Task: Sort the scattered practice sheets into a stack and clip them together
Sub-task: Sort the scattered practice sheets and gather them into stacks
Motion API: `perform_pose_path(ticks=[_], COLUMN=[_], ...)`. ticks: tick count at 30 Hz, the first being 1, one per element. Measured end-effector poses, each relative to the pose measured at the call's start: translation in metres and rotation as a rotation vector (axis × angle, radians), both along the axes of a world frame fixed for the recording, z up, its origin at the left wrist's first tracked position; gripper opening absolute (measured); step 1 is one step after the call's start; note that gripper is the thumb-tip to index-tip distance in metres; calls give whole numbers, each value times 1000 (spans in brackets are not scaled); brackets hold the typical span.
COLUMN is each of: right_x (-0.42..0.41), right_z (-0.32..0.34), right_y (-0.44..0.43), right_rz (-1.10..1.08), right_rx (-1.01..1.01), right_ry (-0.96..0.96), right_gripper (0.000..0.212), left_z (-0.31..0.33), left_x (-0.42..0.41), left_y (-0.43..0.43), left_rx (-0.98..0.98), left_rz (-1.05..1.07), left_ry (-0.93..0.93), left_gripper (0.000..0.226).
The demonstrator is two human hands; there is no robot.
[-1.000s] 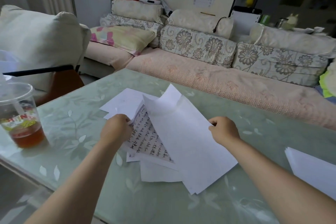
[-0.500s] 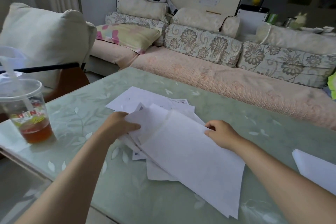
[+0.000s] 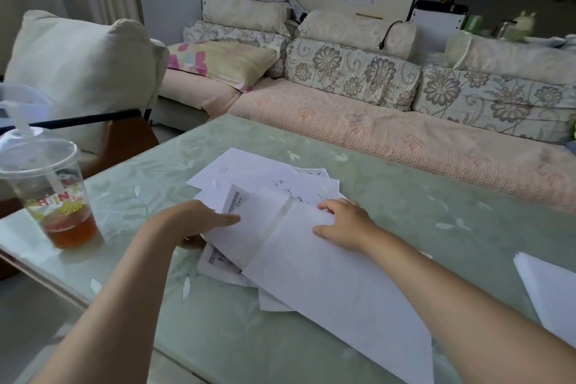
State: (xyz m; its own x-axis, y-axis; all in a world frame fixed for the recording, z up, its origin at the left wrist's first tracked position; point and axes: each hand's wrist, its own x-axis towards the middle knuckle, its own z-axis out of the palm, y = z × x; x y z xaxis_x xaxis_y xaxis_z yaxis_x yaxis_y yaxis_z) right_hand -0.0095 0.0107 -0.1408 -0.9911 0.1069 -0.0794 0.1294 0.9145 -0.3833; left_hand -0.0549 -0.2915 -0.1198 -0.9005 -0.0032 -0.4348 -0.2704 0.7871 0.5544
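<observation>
The sheets (image 3: 274, 193) lie fanned and crooked in the middle of the table (image 3: 436, 196). The left hand (image 3: 193, 221) pinches their left edge, thumb on top, fingers curled beneath. The right hand (image 3: 343, 224) lies palm-down on the top sheet (image 3: 327, 290), fingers loosely together, gripping nothing.

Hazards:
- The top sheet runs toward the table's near edge; a pull toward the body can slide it off.
- A one-sided tug can crease the lower sheets.
- The cup (image 3: 59, 196) stands near the left forearm; an elbow sweep can spill its drink.
- More paper (image 3: 551, 290) lies well apart at the right and may be missed.
- No clip is in view.
</observation>
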Motion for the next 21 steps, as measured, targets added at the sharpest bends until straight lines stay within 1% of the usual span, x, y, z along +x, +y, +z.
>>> perform_pose_path(ticks=[3, 6, 7, 8, 9, 11, 12, 13, 14, 17, 18, 20, 21], right_x=[-9, -16, -17, -18, -19, -20, -21, -21, -21, -20, -16, -7, -3], right_z=[-5, -8, -7, -4, -2, 6, 8, 12, 14, 23, 26, 27, 27], right_y=[-20, -32, -34, -35, -35, -33, -29, -26, -21, -8, -6, 0, 4], right_rz=[89, 134, 152, 170, 180, 143, 105, 70, 43, 27, 28, 12, -14], right_rx=[-39, -63, -56, -38, -30, -72, -111, -146, -193, -343, -392, -465, -512], right_ry=[-13, 10, 28, 42, 54, 48, 37, 38, 41, 37, 24, 8, 7], right_gripper=[57, 52, 55, 63, 75, 99, 105, 104, 93, 31, 19, 14, 14], left_z=[0, -2, -4, -5, -6, -6, -5, -4, -3, -2, -2, -1, -1], left_x=[1, 7, 8, 9, 8, 4, 3, 2, 1, 2, 3, 5, 7], left_y=[14, 30, 32, 33, 31, 27, 25, 24, 25, 30, 33, 39, 43], left_rx=[-130, -169, -177, -163, -127, -25, 7, 29, 48, 91, 102, 140, 143], left_rz=[-161, -207, -216, -220, -226, -245, -253, -255, -250, -222, -215, -176, -138], left_ry=[41, 137, 173, 216, 266, 352, 381, 410, 441, 507, 530, 588, 648], left_gripper=[69, 80, 86, 86, 77, 48, 38, 34, 33, 26, 25, 29, 38])
